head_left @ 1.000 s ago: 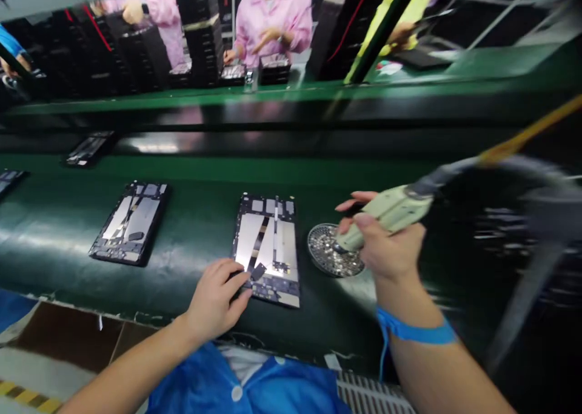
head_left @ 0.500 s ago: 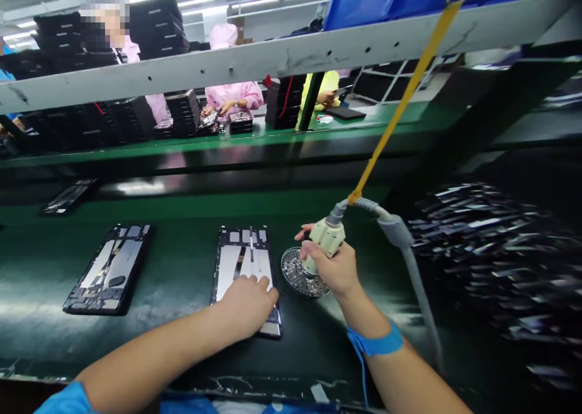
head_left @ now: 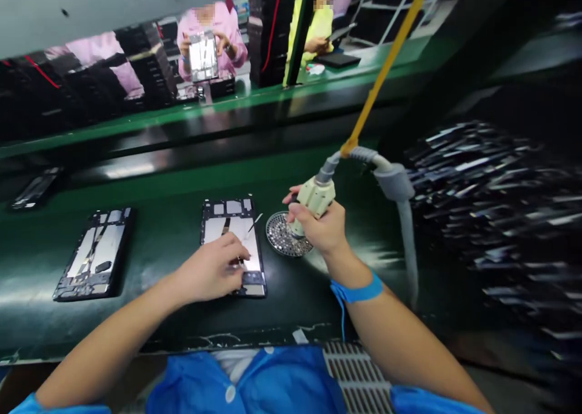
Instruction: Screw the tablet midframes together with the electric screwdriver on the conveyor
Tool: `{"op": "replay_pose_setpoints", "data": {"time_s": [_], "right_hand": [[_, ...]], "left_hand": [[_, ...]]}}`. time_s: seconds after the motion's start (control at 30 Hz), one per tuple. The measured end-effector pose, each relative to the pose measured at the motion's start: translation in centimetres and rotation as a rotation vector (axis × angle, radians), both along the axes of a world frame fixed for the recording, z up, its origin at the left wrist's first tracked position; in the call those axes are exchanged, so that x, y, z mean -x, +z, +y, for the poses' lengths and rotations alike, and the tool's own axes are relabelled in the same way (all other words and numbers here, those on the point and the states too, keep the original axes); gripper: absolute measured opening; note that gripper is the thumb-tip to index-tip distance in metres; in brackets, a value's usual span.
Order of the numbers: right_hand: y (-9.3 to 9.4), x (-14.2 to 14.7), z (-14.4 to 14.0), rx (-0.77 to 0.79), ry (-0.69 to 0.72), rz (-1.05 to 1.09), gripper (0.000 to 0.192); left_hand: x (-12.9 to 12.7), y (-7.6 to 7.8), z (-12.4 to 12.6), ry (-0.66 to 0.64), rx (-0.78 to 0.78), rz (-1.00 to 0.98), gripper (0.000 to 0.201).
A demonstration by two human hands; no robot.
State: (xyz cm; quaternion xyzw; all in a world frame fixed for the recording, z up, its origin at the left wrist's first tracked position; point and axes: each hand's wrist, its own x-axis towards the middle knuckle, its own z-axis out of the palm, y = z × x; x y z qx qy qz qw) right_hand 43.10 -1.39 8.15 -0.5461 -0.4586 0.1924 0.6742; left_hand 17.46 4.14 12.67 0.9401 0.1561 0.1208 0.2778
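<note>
While your right hand is grasping the electric screwdriver at the centre-frame screw dish, your left hand is curving over the opened tablet left of centre, its hold hidden; you're apparently arranging parts, the next move likely calling for steady alignment.

- My top was blue with pale round buttons;
- white fabric showed beneath;
- blue sleeves left my forearms bare;
- my right wrist wore a blue band with thin cord.
</note>
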Motion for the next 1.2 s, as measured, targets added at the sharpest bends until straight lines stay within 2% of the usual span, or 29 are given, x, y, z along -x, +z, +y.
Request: {"op": "replay_pose_setpoints", "data": {"time_s": [0.07, 0.13, 0.27, 0.4, 0.53, 0.77, 0.97, 1.1, 1.2], "right_hand": [[0.0, 0.1, 0.0, -0.002, -0.003, 0.012, 0.036], [0.1, 0.1, 0.0, -0.017, 0.0, 0.022, 0.036], [0.0, 0.3, -0.1, -0.039, -0.003, 0.017, 0.036], [-0.2, 0.3, 0.0, -0.079, -0.001, 0.002, 0.036], [-0.2, 0.3, 0.0, -0.084, 0.009, -0.007, 0.034], [0.0, 0.6, -0.4, -0.09, 0.033, 0.034, 0.033], [0.2, 0.6, -0.6, -0.095, 0.034, 0.024, 0.03], [0.3, 0.9, -0.7, -0.09, 0.032, 0.016, 0.03], [0.3, 1.3, -0.6, -0.098, 0.051, 0.053, 0.031]], "left_hand": [[1.8, -0.9, -0.5, 0.039, 0.132, -0.199, 0.007], [3.4, -2.6, -1.3, 0.086, 0.152, -0.269, 0.005], [6.0, -6.6, -2.7, 0.03, 0.007, -0.265, 0.013], [7.4, -8.8, -2.9, 0.002, -0.137, -0.286, 0.021], [7.5, -9.3, -2.8, -0.016, -0.218, -0.259, 0.031], [7.4, -9.3, -2.9, -0.026, -0.33, -0.167, 0.038], [7.5, -8.8, -3.1, -0.04, -0.293, -0.13, 0.036], [7.4, -8.9, -4.3, 0.068, -0.319, -0.111, 0.036], [6.7, -9.2, -4.2, 0.147, -0.342, -0.093, 0.033]]}}
